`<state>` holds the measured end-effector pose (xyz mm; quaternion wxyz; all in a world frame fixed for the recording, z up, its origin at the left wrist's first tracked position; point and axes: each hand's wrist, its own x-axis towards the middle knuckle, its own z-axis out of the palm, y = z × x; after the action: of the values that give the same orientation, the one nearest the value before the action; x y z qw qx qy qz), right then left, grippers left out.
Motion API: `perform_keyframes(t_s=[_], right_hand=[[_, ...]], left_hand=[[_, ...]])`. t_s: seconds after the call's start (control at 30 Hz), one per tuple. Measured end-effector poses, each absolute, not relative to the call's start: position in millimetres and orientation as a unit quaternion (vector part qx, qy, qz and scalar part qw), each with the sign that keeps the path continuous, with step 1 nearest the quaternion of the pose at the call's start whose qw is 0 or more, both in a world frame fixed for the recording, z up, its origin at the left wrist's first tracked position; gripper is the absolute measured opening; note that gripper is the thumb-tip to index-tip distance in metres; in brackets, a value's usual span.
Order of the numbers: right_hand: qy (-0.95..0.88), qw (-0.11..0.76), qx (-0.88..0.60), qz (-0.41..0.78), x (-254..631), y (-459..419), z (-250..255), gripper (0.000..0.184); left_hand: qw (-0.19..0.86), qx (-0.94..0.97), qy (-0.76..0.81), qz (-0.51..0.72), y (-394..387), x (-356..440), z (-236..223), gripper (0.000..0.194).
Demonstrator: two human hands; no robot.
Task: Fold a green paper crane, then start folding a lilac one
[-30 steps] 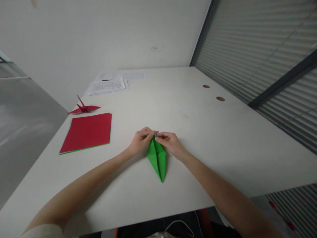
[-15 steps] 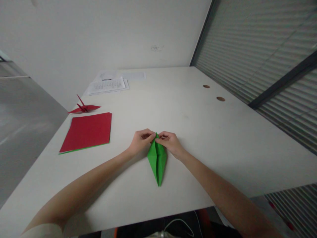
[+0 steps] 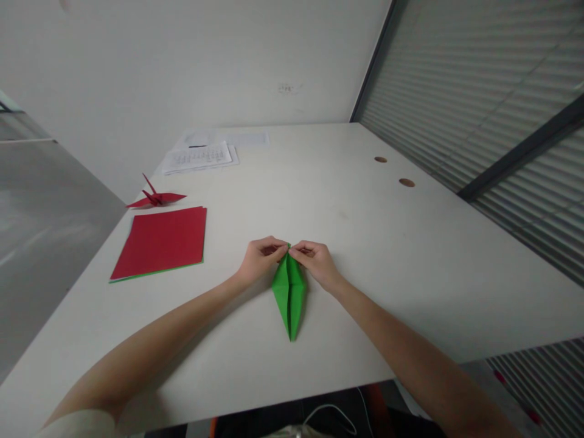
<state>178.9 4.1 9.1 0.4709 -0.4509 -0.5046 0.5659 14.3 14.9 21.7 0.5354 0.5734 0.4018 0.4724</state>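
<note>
1. Paper folded into a long, narrow green diamond (image 3: 281, 287) rests on the wide, smooth white table (image 3: 365, 255), in front of the person and between the two hands, its slimmer end pointing toward the person.
2. The step in hand looks like lining up and pinching the far tip; both halves are best brought evenly to the lengthwise centre slit, with neither edge crossing it.
3. The left hand (image 3: 259, 260) has thumb and index finger together on the left side of that far tip; its other fingers curl loosely.
4. The right hand (image 3: 316, 260) mirrors it, thumb and index finger pinched on the right side of the tip, close beside the left thumb. How many layers each pinch takes is hidden.
5. Light, equal pressure should serve best: pulling harder on one side could skew the point or crumple it.
6. The near end lies free of both hands, so its straightness is probably worth checking before any crease is pressed firmly, working from the tip down.
</note>
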Motion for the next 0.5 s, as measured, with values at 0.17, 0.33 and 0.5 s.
perform_keyframes(t_s=[0.17,0.33,0.5], right_hand=[[-0.512,0.476,-0.447,0.558,179.9,4.0,9.1,0.029],[-0.521,0.475,-0.446,0.552,179.6,4.4,9.1,0.033],[-0.514,0.474,-0.443,0.561,179.0,5.3,7.2,0.032]], left_hand=[[0.544,0.575,0.399,0.463,17.3,12.4,20.2,0.026],[0.551,0.565,0.408,0.46,18.2,12.1,20.2,0.027],[0.556,0.574,0.408,0.441,18.6,10.6,22.2,0.028]])
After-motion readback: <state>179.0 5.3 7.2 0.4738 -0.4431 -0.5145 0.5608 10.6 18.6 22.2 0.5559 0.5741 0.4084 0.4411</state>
